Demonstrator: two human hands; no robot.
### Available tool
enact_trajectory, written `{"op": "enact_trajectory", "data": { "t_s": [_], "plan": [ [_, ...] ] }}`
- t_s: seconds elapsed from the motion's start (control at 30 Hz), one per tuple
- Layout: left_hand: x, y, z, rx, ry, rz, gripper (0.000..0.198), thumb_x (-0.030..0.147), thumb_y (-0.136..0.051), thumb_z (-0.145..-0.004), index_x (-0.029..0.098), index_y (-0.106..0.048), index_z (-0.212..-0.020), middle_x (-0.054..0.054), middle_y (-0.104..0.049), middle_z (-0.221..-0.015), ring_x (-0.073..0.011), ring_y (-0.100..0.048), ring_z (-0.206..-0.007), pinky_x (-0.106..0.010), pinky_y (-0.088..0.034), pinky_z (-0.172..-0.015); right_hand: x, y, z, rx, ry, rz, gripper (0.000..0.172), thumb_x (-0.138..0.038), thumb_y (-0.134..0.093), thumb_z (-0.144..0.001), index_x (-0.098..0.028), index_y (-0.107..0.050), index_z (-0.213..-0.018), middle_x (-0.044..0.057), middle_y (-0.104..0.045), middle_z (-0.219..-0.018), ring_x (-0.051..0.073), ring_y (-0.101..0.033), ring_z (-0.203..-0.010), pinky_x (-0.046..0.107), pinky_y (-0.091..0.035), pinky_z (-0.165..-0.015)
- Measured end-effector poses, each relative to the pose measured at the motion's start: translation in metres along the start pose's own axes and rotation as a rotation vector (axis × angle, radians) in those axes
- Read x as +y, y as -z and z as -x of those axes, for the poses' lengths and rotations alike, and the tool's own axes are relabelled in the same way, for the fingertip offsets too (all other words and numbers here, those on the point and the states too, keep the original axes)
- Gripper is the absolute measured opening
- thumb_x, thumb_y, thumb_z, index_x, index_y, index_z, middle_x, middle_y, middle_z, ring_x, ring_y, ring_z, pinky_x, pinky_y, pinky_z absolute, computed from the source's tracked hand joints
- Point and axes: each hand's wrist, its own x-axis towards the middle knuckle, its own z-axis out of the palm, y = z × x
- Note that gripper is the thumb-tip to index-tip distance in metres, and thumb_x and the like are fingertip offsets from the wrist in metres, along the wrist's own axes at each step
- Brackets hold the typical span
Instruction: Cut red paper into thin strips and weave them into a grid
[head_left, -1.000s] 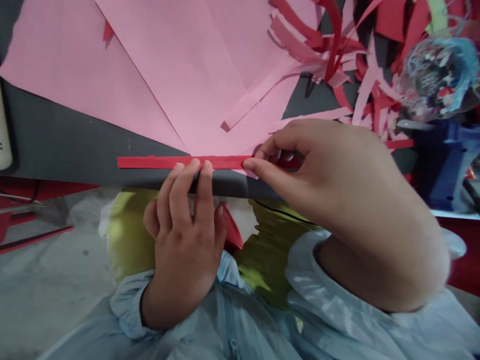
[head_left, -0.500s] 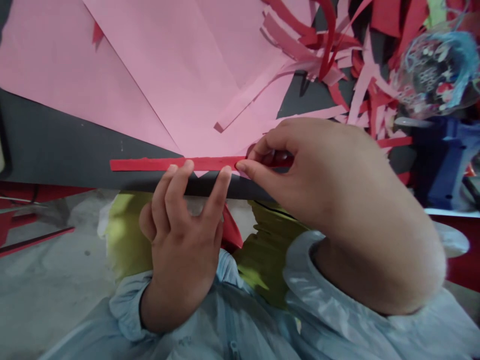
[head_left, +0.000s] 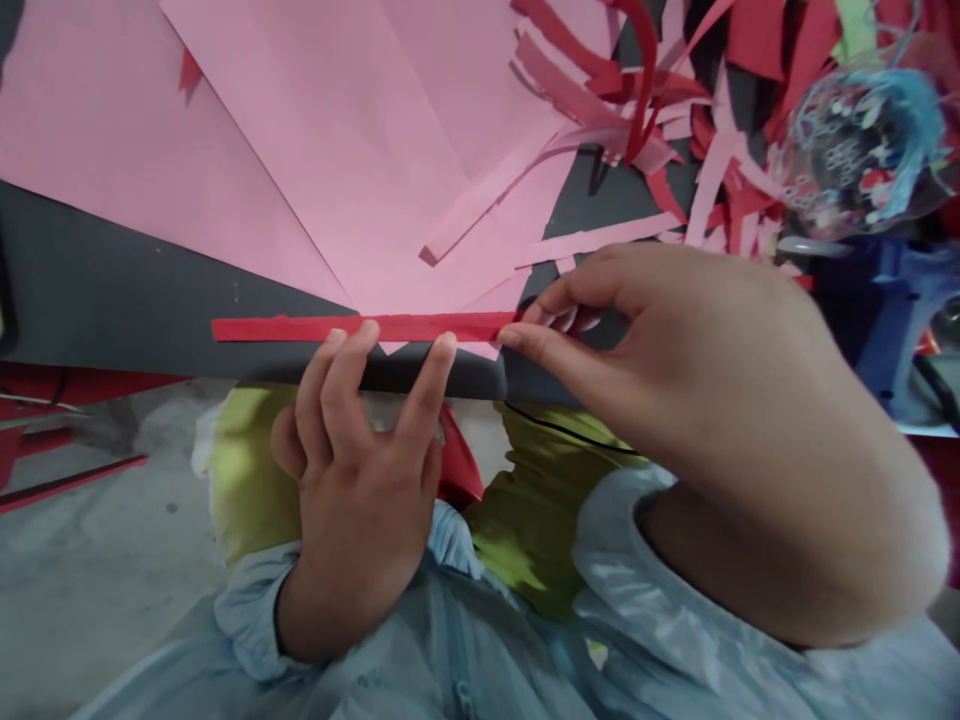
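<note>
A narrow red paper strip (head_left: 289, 329) lies lengthwise near the front edge of the dark table, partly over pink paper. My left hand (head_left: 364, 470) has its fingers spread, with several fingertips resting on the strip's lower edge. At the strip's right end, my right hand (head_left: 667, 370) pinches it between thumb and forefinger. The right hand's other fingers are curled and partly hidden. Beneath and behind the strip spread large pink paper sheets (head_left: 315, 140), overlapping one another.
Cut pink and red paper strips (head_left: 637, 110) are heaped at the upper right. Beside them sit a clear bag of small trinkets (head_left: 855, 150) and a blue plastic object (head_left: 862, 320). Red scraps (head_left: 75, 480) lie at the lower left, below the table edge (head_left: 97, 366).
My right hand has slid rightward along the red strip to its right end, uncovering more of it. The left hand stays in nearly the same place on the strip.
</note>
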Motion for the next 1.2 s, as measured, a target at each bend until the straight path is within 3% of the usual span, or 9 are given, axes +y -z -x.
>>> {"op": "enact_trajectory", "data": {
  "t_s": [0.2, 0.4, 0.67, 0.93, 1.2],
  "plan": [
    [-0.001, 0.001, 0.000, -0.021, -0.083, 0.000, 0.056, 0.020, -0.063, -0.088, 0.022, -0.052, -0.143, -0.017, -0.054, -0.142, -0.0352, -0.047, -0.136, -0.050, -0.034, -0.109, 0.008, 0.003, 0.001, -0.011, -0.010, 0.024, 0.023, -0.032, -0.069, -0.084, -0.020, -0.062, -0.064, 0.005, -0.066, -0.070, 0.019, -0.054, -0.061, 0.034, -0.032, -0.058],
    [0.001, -0.005, -0.003, 0.022, -0.124, 0.030, 0.056, 0.017, -0.060, -0.087, 0.013, -0.051, -0.142, -0.016, -0.060, -0.136, -0.0296, -0.052, -0.132, -0.041, -0.033, -0.111, 0.010, -0.003, 0.002, 0.022, 0.026, 0.085, 0.017, -0.029, -0.066, -0.086, -0.019, -0.066, -0.072, 0.007, -0.066, -0.076, 0.024, -0.061, -0.074, 0.035, -0.037, -0.063],
    [0.004, -0.005, -0.003, -0.009, -0.065, 0.039, 0.057, 0.017, -0.060, -0.086, 0.015, -0.050, -0.143, -0.014, -0.057, -0.139, -0.0305, -0.048, -0.135, -0.043, -0.030, -0.115, 0.011, -0.005, 0.002, 0.012, 0.044, 0.150, 0.014, -0.026, -0.065, -0.087, -0.017, -0.069, -0.077, 0.009, -0.067, -0.079, 0.027, -0.066, -0.085, 0.035, -0.045, -0.069],
    [0.002, -0.005, -0.002, -0.031, -0.080, 0.042, 0.059, 0.018, -0.059, -0.087, 0.015, -0.047, -0.145, -0.015, -0.056, -0.142, -0.0309, -0.047, -0.137, -0.042, -0.030, -0.117, 0.007, -0.008, 0.002, 0.037, 0.134, 0.043, 0.016, -0.027, -0.060, -0.089, -0.018, -0.069, -0.080, 0.010, -0.068, -0.083, 0.028, -0.065, -0.089, 0.037, -0.046, -0.075],
    [0.001, -0.005, -0.002, -0.035, -0.051, 0.096, 0.060, 0.023, -0.057, -0.090, 0.014, -0.044, -0.147, -0.016, -0.053, -0.144, -0.0297, -0.047, -0.138, -0.041, -0.030, -0.117, 0.002, -0.009, -0.007, -0.012, 0.042, 0.041, 0.017, -0.030, -0.063, -0.087, -0.019, -0.071, -0.076, 0.011, -0.070, -0.084, 0.030, -0.067, -0.090, 0.037, -0.048, -0.074]
  ]
}}
